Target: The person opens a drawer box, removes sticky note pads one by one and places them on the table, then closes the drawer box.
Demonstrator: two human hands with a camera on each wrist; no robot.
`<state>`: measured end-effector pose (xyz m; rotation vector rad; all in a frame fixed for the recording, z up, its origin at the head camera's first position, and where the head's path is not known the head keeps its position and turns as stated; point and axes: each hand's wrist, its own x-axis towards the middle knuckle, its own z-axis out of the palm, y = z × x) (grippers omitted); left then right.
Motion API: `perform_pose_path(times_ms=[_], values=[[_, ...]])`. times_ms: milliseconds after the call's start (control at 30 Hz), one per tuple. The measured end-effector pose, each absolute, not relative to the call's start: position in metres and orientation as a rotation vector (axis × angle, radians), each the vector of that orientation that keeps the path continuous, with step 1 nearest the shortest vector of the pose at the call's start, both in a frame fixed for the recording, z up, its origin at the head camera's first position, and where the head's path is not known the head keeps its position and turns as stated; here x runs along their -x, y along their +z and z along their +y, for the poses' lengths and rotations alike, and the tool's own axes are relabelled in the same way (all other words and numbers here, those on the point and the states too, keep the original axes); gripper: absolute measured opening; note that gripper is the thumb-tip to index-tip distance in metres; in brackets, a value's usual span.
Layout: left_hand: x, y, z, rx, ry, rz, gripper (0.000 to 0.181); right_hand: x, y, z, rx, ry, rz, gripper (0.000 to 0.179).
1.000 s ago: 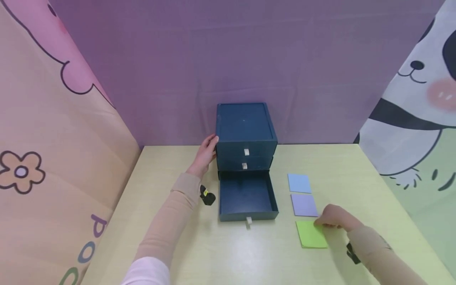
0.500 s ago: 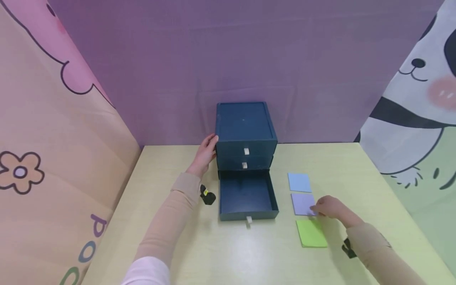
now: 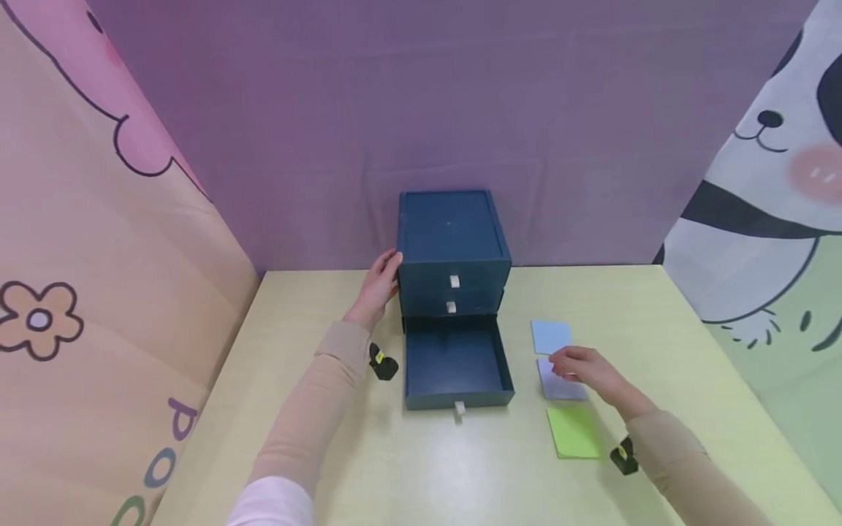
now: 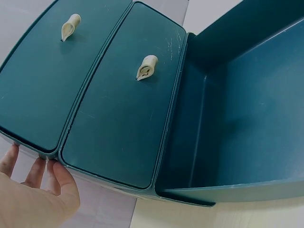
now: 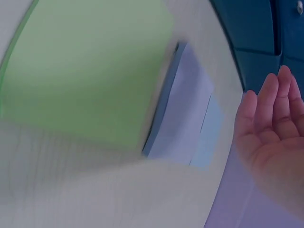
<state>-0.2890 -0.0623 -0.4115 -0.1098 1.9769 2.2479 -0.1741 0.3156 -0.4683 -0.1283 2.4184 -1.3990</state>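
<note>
My left hand [image 3: 377,287] rests its fingertips on the left side of a dark blue drawer cabinet [image 3: 452,226]. In the left wrist view, the fingers [image 4: 65,178] bend slightly against the cabinet's edge. Its bottom drawer [image 3: 454,365] is pulled out with nothing inside; the two upper drawers are closed. My right hand [image 3: 592,371] hovers over a purple sticky-note pad [image 3: 555,392], partly covering it in the head view. The right wrist view has that hand's fingers [image 5: 267,102] loosely extended, holding nothing. A light blue pad [image 3: 551,336] lies behind the purple one, a green pad [image 3: 574,436] in front.
The pale wooden table [image 3: 454,475] carries the cabinet and the column of pads to its right. A purple cloth backdrop [image 3: 316,146] hangs behind, with printed cartoon panels at both sides. Black wrist cameras [image 3: 383,363] sit at each cuff.
My right hand has moved away from the green pad's corner, past the purple pad's right edge, to above the purple pad. My left hand, the cabinet and the pads stay in place.
</note>
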Motion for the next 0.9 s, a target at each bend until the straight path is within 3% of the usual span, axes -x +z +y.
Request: perform_pose_path(times_ms=[400,600,900], values=[[0.286,-0.410,-0.062,0.129,2.250,1.981,0.055,0.169,-0.457,0.278,0.294,-1.549,2.282,0.042],[0.286,-0.410,-0.062,0.125,2.254,1.981,0.056,0.162,-0.457,0.263,0.436,-1.406,2.192,0.034],[0.287,-0.411,-0.062,0.121,2.257,1.979,0.056,0.146,-0.468,0.243,0.521,-1.279,2.036,0.036]])
